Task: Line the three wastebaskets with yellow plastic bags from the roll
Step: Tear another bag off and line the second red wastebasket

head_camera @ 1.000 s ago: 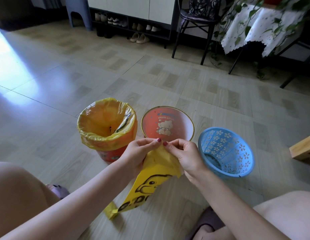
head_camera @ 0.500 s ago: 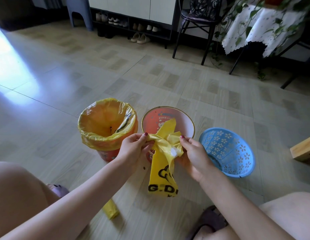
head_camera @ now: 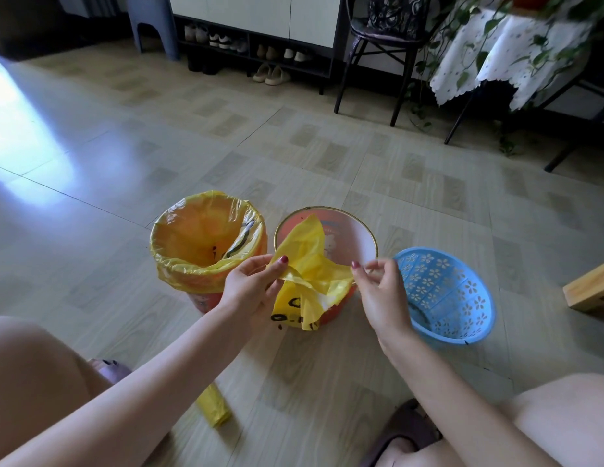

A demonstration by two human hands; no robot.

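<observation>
Both hands — left hand (head_camera: pixel 251 291), right hand (head_camera: pixel 381 291) — pinched the crumpled yellow bag (head_camera: pixel 305 264), black-lettered, at frame centre over the orange wastebasket (head_camera: pixel 357 227).

Yellow bag (head_camera: pixel 307 261) with black print, orange bin (head_camera: pixel 331 230) with cartoon cat, gold rim, blue basket (head_camera: pixel 445 294) with white flower cut-outs, yellow-lined orange bin (head_camera: pixel 206 244), dark red nails
</observation>
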